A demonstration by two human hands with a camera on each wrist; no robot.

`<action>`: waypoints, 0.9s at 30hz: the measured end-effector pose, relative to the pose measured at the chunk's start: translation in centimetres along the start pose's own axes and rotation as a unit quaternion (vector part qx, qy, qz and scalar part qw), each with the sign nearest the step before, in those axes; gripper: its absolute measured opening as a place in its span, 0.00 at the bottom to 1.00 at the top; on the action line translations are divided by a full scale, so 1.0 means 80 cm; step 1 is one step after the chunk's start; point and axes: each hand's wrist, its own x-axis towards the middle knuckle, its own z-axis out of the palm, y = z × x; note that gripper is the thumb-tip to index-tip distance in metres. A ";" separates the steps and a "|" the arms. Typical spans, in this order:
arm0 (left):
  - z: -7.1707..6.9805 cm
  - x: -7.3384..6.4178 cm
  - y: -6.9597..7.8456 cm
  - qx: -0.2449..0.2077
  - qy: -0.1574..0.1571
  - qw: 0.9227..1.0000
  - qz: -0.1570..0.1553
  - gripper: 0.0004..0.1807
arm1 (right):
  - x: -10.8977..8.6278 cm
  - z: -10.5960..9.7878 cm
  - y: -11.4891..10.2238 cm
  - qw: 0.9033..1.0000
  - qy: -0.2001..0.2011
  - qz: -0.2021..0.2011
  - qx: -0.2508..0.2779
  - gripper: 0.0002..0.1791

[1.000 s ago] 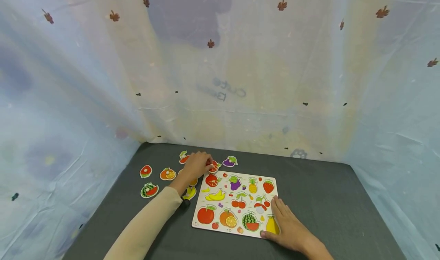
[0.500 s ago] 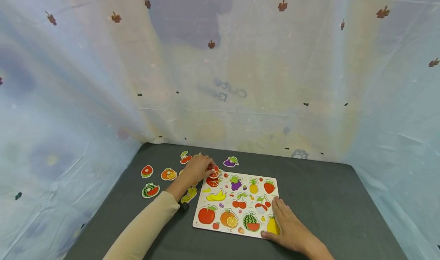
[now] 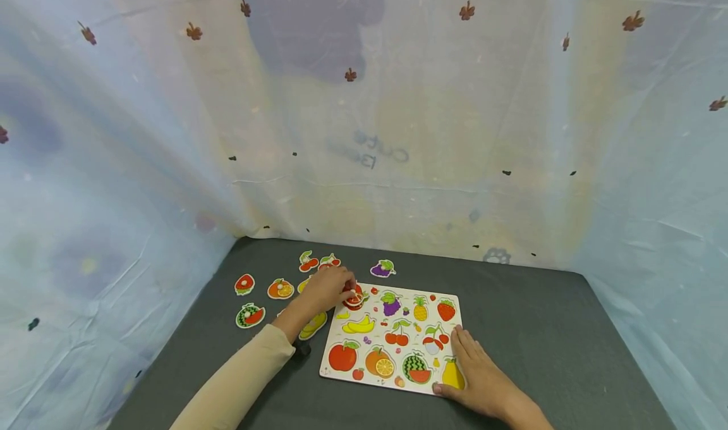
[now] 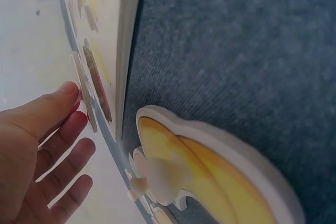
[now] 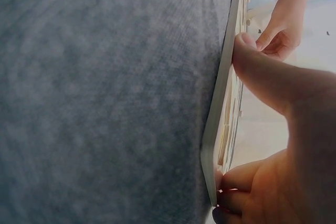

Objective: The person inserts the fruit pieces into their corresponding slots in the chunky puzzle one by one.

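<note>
I see a grey clothlike bench [image 3: 546, 335], pale printed sheeting [image 3: 421, 114] behind. Left grip [image 3: 327, 289] pinches a flat red fruit piece [image 4: 85, 93]; right grip [image 3: 480, 379], straight-fingered, touches a white rectangular board [image 3: 432, 312].

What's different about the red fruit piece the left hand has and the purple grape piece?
The left hand pinches the red fruit piece over the board; the grape piece lies on the dark table, untouched. The hand partly hides the red fruit piece in the head view; the grape piece shows whole. Both are fruit-picture pieces with pale edges.
</note>
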 end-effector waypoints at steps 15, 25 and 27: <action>0.012 -0.006 -0.004 -0.005 -0.007 1.000 0.004 0.09 | -0.003 -0.006 -0.007 1.000 -0.004 0.006 0.005 0.70; 0.014 -0.005 -0.003 -0.005 -0.008 1.000 0.000 0.09 | -0.003 -0.005 -0.008 1.000 0.001 0.006 0.009 0.69; 0.014 -0.005 -0.002 -0.004 -0.009 1.000 -0.001 0.09 | -0.002 -0.004 -0.007 1.000 0.002 0.004 0.010 0.69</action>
